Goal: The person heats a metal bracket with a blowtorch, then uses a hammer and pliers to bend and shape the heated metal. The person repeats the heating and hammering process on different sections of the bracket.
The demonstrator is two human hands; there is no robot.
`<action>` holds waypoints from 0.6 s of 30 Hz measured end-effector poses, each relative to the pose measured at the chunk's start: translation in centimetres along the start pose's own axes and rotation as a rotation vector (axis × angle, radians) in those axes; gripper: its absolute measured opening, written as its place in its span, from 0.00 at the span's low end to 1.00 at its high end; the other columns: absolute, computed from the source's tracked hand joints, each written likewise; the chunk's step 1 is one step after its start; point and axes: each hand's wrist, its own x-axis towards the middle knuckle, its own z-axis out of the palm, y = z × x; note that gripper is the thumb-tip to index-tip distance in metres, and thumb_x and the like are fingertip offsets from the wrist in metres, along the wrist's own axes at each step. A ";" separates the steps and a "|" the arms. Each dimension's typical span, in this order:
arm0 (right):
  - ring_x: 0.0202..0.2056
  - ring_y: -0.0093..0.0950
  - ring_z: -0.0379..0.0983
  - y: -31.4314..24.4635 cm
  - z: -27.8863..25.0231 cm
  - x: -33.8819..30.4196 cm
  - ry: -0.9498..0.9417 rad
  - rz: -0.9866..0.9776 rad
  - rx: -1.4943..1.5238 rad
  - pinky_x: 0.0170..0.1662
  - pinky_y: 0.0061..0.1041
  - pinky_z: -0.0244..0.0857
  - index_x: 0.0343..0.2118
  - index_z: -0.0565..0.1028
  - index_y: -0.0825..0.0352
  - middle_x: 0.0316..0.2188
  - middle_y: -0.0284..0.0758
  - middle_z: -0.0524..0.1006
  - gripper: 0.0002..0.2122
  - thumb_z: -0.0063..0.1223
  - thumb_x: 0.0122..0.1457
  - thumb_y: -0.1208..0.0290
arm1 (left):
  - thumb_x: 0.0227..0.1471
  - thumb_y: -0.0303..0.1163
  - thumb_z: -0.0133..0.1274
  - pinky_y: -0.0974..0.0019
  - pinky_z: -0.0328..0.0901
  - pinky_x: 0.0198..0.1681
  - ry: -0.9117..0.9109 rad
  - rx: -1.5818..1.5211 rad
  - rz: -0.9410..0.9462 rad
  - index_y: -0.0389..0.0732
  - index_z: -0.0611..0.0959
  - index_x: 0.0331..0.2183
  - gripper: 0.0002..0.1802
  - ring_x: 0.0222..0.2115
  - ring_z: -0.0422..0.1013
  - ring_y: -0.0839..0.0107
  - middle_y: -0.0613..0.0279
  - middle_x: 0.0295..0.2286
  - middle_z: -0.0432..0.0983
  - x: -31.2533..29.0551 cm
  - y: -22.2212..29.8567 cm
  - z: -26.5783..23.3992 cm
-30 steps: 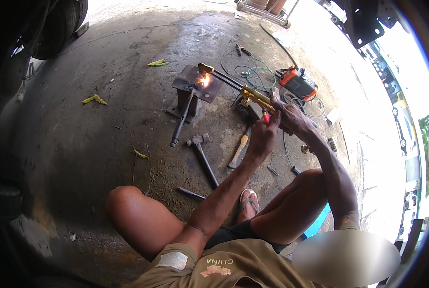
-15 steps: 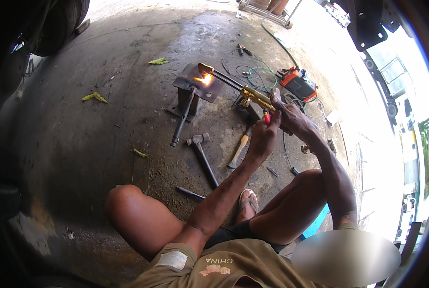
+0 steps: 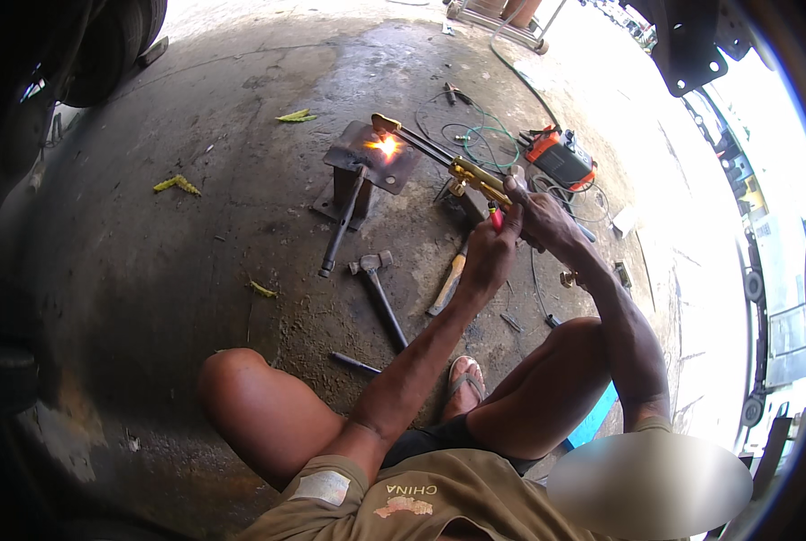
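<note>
My right hand (image 3: 547, 219) is closed around a brass cutting torch (image 3: 469, 174), whose twin tubes reach away to the upper left. Close beside it, my left hand (image 3: 491, 251) is closed on a small red object (image 3: 496, 216), lighter-like, standing out above the thumb just below the torch body. The torch's bent head hangs over a dark steel plate (image 3: 353, 153) with corner holes. A bright orange flame (image 3: 385, 147) burns at the plate's surface. Under the plate is a steel pedestal (image 3: 353, 192). A dark metal bar (image 3: 342, 230) slants from the plate's near edge toward me.
A steel-headed hammer (image 3: 383, 302) and a wooden-handled tool (image 3: 450, 284) lie on the concrete. Nearer is a short rod (image 3: 355, 362). An orange-and-black machine (image 3: 561, 160) with cables (image 3: 484, 135) stands at the right. Yellow-green leaves (image 3: 178, 184) are scattered left. A wheeled cart (image 3: 511, 27) is far back.
Both hands and the torch have shifted very slightly left. The flame on the plate now spreads wider in a star shape. A vehicle in the right background has moved toward the lower right.
</note>
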 end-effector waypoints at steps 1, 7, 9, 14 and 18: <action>0.16 0.19 0.64 -0.1 0.0 0.1 -0.002 0.006 -0.010 0.20 0.26 0.58 0.27 0.79 0.67 0.13 0.27 0.67 0.42 0.32 0.57 0.23 | 0.66 0.56 0.41 0.61 0.62 0.29 0.023 0.002 0.008 0.30 0.80 0.34 0.34 0.25 0.69 0.74 0.59 0.22 0.76 0.1 -0.4 0.0; 0.17 0.19 0.64 0.0 -0.4 0.1 -0.018 0.011 -0.027 0.20 0.25 0.57 0.26 0.79 0.66 0.13 0.26 0.67 0.42 0.33 0.56 0.23 | 0.66 0.56 0.41 0.61 0.62 0.29 0.023 0.069 -0.032 0.30 0.80 0.33 0.34 0.24 0.68 0.74 0.60 0.22 0.75 0.4 -1.4 -0.2; 0.17 0.19 0.64 -0.2 -0.1 0.1 0.002 0.024 -0.013 0.20 0.25 0.56 0.26 0.79 0.66 0.13 0.26 0.67 0.42 0.33 0.56 0.23 | 0.68 0.52 0.38 0.66 0.65 0.37 -0.023 0.088 -0.074 0.31 0.80 0.39 0.31 0.32 0.73 0.74 0.59 0.29 0.79 0.3 -0.5 -0.4; 0.16 0.18 0.63 0.1 0.0 0.5 0.018 0.013 0.012 0.20 0.25 0.55 0.26 0.78 0.66 0.13 0.26 0.66 0.42 0.33 0.56 0.23 | 0.69 0.50 0.37 0.69 0.67 0.43 -0.068 0.043 -0.099 0.32 0.79 0.45 0.30 0.36 0.76 0.74 0.59 0.35 0.82 0.0 1.1 -0.6; 0.16 0.18 0.62 0.1 -0.1 0.3 -0.009 0.002 0.028 0.20 0.26 0.55 0.25 0.78 0.66 0.13 0.25 0.66 0.42 0.32 0.57 0.23 | 0.69 0.52 0.38 0.69 0.67 0.44 -0.061 0.034 -0.097 0.31 0.79 0.46 0.31 0.38 0.76 0.74 0.58 0.38 0.81 0.0 0.5 -0.4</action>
